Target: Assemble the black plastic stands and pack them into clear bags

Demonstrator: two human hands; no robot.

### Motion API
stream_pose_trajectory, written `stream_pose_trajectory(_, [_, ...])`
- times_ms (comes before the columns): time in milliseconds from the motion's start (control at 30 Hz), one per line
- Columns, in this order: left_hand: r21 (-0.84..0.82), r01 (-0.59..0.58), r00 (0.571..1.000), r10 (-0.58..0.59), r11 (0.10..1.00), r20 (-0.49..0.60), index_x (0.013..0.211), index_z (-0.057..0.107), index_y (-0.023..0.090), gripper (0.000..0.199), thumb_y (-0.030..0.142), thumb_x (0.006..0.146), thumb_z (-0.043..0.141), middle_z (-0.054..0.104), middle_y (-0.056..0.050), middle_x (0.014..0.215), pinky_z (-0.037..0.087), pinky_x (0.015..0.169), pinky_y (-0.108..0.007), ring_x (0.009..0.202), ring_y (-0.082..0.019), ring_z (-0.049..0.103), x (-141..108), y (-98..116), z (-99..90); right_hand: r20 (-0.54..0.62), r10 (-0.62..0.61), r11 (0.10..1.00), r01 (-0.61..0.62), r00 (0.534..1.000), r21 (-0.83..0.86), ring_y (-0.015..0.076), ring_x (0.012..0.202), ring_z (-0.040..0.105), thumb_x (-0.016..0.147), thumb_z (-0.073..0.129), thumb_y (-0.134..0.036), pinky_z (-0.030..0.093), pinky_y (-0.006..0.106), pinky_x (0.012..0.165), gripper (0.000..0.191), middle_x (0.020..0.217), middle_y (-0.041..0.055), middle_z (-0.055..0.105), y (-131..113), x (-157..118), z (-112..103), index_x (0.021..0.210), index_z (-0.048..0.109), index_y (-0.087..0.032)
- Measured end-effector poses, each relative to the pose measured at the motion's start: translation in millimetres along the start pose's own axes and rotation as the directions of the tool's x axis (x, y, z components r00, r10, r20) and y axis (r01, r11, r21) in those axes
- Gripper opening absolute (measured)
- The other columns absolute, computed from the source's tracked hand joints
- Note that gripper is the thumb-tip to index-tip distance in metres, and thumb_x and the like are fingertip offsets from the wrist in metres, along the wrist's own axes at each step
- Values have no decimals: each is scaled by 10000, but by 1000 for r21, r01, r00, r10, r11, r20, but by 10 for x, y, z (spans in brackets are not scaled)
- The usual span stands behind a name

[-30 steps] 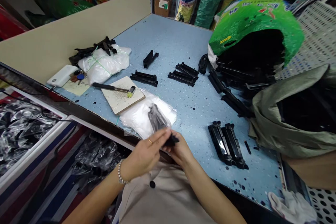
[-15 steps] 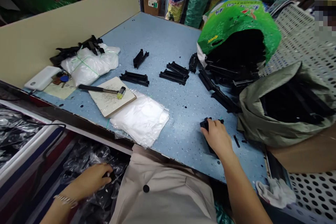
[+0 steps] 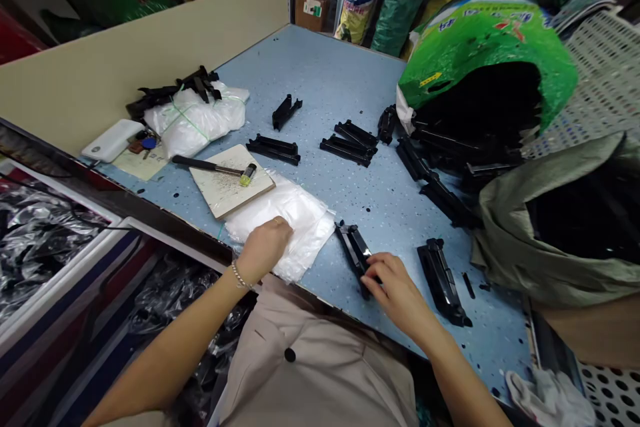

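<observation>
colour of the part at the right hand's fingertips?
Black, with a glossy sheen; the part shows best in the head view, the only one.

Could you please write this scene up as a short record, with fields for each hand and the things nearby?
Left hand: on the white plastic stack
Right hand: fingertips at a black part; firmness of grip unclear
Right of that hand: another black part, lying on the blue table
Hammer: resting across the pale board
</observation>
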State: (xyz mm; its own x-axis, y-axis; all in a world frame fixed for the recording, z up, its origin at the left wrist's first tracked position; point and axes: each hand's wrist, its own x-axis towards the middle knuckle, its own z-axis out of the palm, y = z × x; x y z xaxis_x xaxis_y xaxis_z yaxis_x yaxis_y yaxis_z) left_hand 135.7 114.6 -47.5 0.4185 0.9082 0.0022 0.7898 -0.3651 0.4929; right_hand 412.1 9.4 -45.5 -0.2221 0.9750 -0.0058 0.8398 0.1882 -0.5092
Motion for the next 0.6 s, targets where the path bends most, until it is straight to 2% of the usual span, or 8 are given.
stream_pose_trajectory(67, [-201, 126, 992, -124, 971, 22, 682, 605, 171, 168, 232, 833, 561, 656, -48, 780, 476, 657, -289, 697, -167, 594, 35, -97, -34, -111, 124, 992, -125, 986, -3, 271, 1046, 542, 894, 485, -252, 469, 433, 882, 187, 1099, 138, 562, 127, 1, 57, 1030, 594, -183])
stream_pose_trajectory(133, [-404, 264, 964, -256, 876, 76, 636, 591, 178, 188, 306, 763, 645, 628, -14, 676, 451, 588, -263, 615, -142, 560, 59, -183, -85, -130, 233, 972, -232, 964, 27, 288, 1029, 558, 879, 494, -282, 467, 444, 872, 276, 1065, 144, 575, 207, 26, 90, 1112, 583, -163])
stream_pose_trajectory(233, [-633, 375, 926, -305, 677, 222, 667, 634, 169, 201, 358, 727, 665, 634, -13, 637, 456, 581, -256, 588, -129, 556, 80, -272, -135, 23, 365, 880, -353, 931, 318, 253, 916, 595, 854, 534, -350, 491, 392, 793, 267, 945, 96, 618, 188, 89, 55, 1033, 625, -173])
stream_pose_trajectory(300, [-701, 401, 915, -285, 589, 284, 690, 657, 160, 182, 339, 703, 682, 658, -28, 654, 477, 610, -264, 609, -134, 580, 89, -300, -132, 244, 366, 638, -433, 898, 637, 190, 752, 600, 845, 567, -406, 506, 323, 670, 266, 838, 55, 630, 73, 135, 25, 941, 637, -168])
stream_pose_trajectory(333, [-709, 409, 912, -291, 575, 290, 683, 654, 159, 170, 324, 683, 697, 662, -30, 650, 481, 607, -265, 607, -136, 586, 93, -303, -120, 360, 323, 454, -477, 876, 753, 158, 665, 587, 830, 598, -427, 499, 289, 600, 278, 785, 39, 630, -9, 158, 29, 902, 633, -161])
stream_pose_trajectory(400, [-692, 418, 905, -336, 588, 261, 644, 619, 168, 160, 293, 643, 719, 648, -19, 615, 472, 567, -259, 581, -137, 587, 102, -289, -81, 526, 197, 79, -548, 828, 833, 117, 542, 559, 776, 690, -421, 468, 234, 485, 294, 704, 20, 628, -196, 202, 92, 858, 619, -148])
stream_pose_trajectory(500, [-701, 416, 893, -405, 579, 196, 630, 544, 188, 183, 255, 620, 713, 606, 17, 568, 457, 523, -245, 539, -130, 579, 111, -243, -29, 635, 13, -351, -591, 773, 726, 108, 554, 606, 716, 775, -319, 478, 175, 456, 320, 692, 22, 650, -440, 258, 292, 914, 613, -126])
stream_pose_trajectory(600, [-806, 389, 892, -401, 445, 209, 726, 530, 192, 183, 235, 638, 685, 610, 34, 605, 489, 574, -250, 560, -120, 599, 101, -214, -33, 695, -210, -611, -647, 688, 456, 79, 633, 638, 796, 715, -280, 518, 112, 516, 338, 765, 37, 667, -548, 281, 498, 1042, 590, -84])
